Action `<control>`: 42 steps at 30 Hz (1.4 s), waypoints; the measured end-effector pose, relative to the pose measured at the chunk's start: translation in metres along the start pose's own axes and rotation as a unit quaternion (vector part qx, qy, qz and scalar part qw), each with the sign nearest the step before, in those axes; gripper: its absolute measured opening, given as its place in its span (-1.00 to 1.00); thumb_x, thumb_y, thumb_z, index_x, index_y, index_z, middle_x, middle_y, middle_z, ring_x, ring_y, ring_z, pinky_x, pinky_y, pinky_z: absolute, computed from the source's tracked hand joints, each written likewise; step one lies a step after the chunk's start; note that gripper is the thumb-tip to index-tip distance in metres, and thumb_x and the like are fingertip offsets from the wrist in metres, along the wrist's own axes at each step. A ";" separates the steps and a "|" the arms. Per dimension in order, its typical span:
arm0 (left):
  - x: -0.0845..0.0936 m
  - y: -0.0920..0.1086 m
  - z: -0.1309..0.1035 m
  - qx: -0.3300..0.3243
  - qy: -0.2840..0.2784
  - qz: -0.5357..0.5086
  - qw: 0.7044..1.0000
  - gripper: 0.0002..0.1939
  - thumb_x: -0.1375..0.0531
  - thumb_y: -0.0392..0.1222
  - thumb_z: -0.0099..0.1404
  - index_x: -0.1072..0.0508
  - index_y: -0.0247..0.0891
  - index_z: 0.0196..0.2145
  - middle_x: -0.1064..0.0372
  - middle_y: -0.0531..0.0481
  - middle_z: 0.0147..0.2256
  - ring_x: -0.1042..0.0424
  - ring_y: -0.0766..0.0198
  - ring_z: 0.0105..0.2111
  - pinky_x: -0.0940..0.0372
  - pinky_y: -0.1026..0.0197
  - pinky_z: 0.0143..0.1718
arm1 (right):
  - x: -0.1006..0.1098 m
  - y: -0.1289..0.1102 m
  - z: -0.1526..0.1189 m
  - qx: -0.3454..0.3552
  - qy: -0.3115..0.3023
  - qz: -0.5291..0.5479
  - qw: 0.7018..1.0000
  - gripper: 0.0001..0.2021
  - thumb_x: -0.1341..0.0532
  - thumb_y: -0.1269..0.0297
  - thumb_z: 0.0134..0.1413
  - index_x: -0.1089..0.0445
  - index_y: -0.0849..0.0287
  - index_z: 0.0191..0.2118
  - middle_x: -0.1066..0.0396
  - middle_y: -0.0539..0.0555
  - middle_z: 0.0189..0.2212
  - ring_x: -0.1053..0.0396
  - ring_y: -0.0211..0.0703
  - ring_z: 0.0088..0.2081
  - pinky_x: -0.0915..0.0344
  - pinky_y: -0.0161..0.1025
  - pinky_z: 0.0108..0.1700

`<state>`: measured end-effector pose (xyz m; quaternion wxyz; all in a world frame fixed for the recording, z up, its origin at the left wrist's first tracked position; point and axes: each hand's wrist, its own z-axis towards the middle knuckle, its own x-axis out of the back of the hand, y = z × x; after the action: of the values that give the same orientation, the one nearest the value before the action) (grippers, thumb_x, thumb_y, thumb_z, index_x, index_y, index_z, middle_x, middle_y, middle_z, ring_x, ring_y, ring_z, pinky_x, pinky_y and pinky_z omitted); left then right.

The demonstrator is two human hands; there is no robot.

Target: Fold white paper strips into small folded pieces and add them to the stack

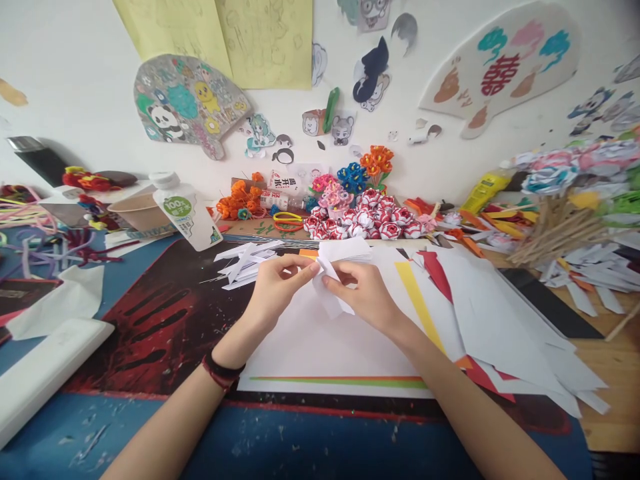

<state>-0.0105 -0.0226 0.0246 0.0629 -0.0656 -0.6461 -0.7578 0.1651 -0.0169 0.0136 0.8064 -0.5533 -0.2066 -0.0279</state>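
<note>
Both my hands meet over the middle of the table, pinching a folded piece of white paper [327, 293]. My left hand [280, 283] holds its upper left part between thumb and fingertips. My right hand [363, 290] grips its right side, with thumb and index finger closed on it. The lower end of the paper hangs free between the hands. Right behind it lies a stack of white paper slips [353, 250]. Below the hands is a large white sheet [325, 360] with an orange and green strip along its front edge.
White paper strips with thin wires [245, 261] lie left of the hands. Red-and-white paper flowers [370, 217] stand in a cluster at the back. Loose white sheets [500, 313] and a yellow strip [419, 303] are on the right. A long white case [55, 370] sits at far left.
</note>
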 end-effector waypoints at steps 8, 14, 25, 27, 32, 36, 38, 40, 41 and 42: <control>0.000 -0.001 0.000 0.021 -0.004 -0.047 0.999 -0.73 -0.36 -0.03 0.07 -0.56 -0.31 -0.41 -0.49 -0.06 -0.36 -0.39 0.26 -0.37 -0.25 0.25 -0.36 | 0.000 0.001 0.000 -0.023 -0.025 0.048 0.998 -0.76 -0.22 0.24 0.11 -0.55 0.21 -0.16 -0.54 0.06 -0.32 -0.45 -0.07 -0.29 -0.33 -0.21 -0.27; 0.001 0.001 0.000 0.032 -0.014 -0.077 0.996 -0.75 -0.39 -0.06 0.04 -0.56 -0.32 -0.42 -0.49 -0.04 -0.37 -0.36 0.31 -0.39 -0.22 0.28 -0.36 | 0.000 0.002 -0.001 -0.052 -0.045 0.116 0.991 -0.72 -0.24 0.20 0.10 -0.53 0.26 -0.13 -0.53 0.11 -0.27 -0.46 -0.04 -0.25 -0.33 -0.23 -0.28; 0.000 0.002 -0.001 0.037 -0.020 -0.073 0.996 -0.77 -0.39 -0.10 0.03 -0.54 -0.33 -0.45 -0.46 -0.03 -0.39 -0.32 0.33 -0.42 -0.18 0.27 -0.39 | 0.001 0.002 -0.001 -0.062 -0.047 0.108 0.991 -0.68 -0.27 0.08 0.06 -0.51 0.29 -0.26 -0.44 0.06 -0.41 -0.35 -0.16 -0.38 -0.23 -0.29 -0.38; 0.001 0.002 -0.001 0.038 -0.021 -0.071 0.997 -0.76 -0.39 -0.10 0.03 -0.54 -0.33 -0.44 -0.46 -0.03 -0.39 -0.33 0.32 -0.41 -0.19 0.26 -0.39 | 0.001 0.001 -0.001 -0.067 -0.046 0.103 0.991 -0.66 -0.27 0.05 0.05 -0.50 0.29 -0.29 -0.40 0.04 -0.45 -0.31 -0.20 -0.42 -0.19 -0.30 -0.41; 0.002 0.001 -0.002 0.032 -0.026 -0.061 0.997 -0.76 -0.39 -0.09 0.03 -0.53 -0.33 -0.43 -0.47 -0.05 -0.38 -0.35 0.30 -0.41 -0.20 0.24 -0.38 | 0.002 0.000 -0.001 -0.073 -0.041 0.091 0.992 -0.64 -0.28 0.00 0.01 -0.45 0.27 -0.41 -0.31 0.00 -0.52 -0.22 -0.26 -0.48 -0.11 -0.33 -0.48; 0.002 0.001 -0.002 0.028 -0.031 -0.048 0.998 -0.75 -0.39 -0.09 0.04 -0.54 -0.34 -0.42 -0.47 -0.07 -0.37 -0.37 0.27 -0.40 -0.21 0.23 -0.37 | 0.002 0.000 -0.001 -0.073 -0.036 0.099 0.992 -0.64 -0.28 0.02 0.01 -0.36 0.26 -0.51 -0.19 -0.05 -0.58 -0.14 -0.31 -0.52 -0.03 -0.34 -0.51; 0.002 0.002 -0.002 0.023 -0.036 -0.035 0.998 -0.74 -0.37 -0.07 0.05 -0.54 -0.34 -0.41 -0.48 -0.07 -0.38 -0.37 0.26 -0.40 -0.21 0.23 -0.37 | 0.002 0.001 -0.001 -0.071 -0.035 0.106 0.991 -0.63 -0.29 0.02 0.00 -0.35 0.26 -0.52 -0.17 -0.05 -0.58 -0.13 -0.32 -0.52 -0.04 -0.34 -0.50; 0.003 0.004 -0.002 0.013 -0.040 -0.026 0.999 -0.74 -0.34 -0.04 0.10 -0.55 -0.33 -0.40 -0.48 -0.07 -0.37 -0.37 0.26 -0.38 -0.21 0.23 -0.36 | 0.003 0.000 -0.001 -0.066 -0.035 0.112 0.991 -0.64 -0.29 0.03 0.00 -0.36 0.27 -0.51 -0.20 -0.05 -0.57 -0.15 -0.31 -0.50 -0.07 -0.34 -0.48; 0.004 0.005 -0.001 0.008 -0.039 -0.023 0.999 -0.74 -0.32 -0.03 0.12 -0.55 -0.32 -0.40 -0.48 -0.07 -0.36 -0.36 0.26 -0.38 -0.20 0.24 -0.36 | 0.003 0.000 -0.001 -0.064 -0.034 0.113 0.991 -0.65 -0.29 0.04 0.00 -0.37 0.27 -0.50 -0.21 -0.05 -0.57 -0.16 -0.30 -0.50 -0.08 -0.34 -0.47; 0.004 0.005 -0.001 0.004 -0.038 -0.021 0.999 -0.74 -0.31 -0.03 0.14 -0.55 -0.31 -0.39 -0.48 -0.06 -0.36 -0.35 0.27 -0.38 -0.20 0.25 -0.37 | 0.004 0.000 -0.001 -0.063 -0.034 0.113 0.991 -0.66 -0.29 0.05 0.01 -0.38 0.27 -0.49 -0.22 -0.05 -0.57 -0.17 -0.30 -0.50 -0.09 -0.34 -0.47</control>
<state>-0.0136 -0.0247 0.0301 0.0224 -0.0803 -0.6519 -0.7537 0.1686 -0.0176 0.0148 0.7604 -0.6233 -0.1685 0.0692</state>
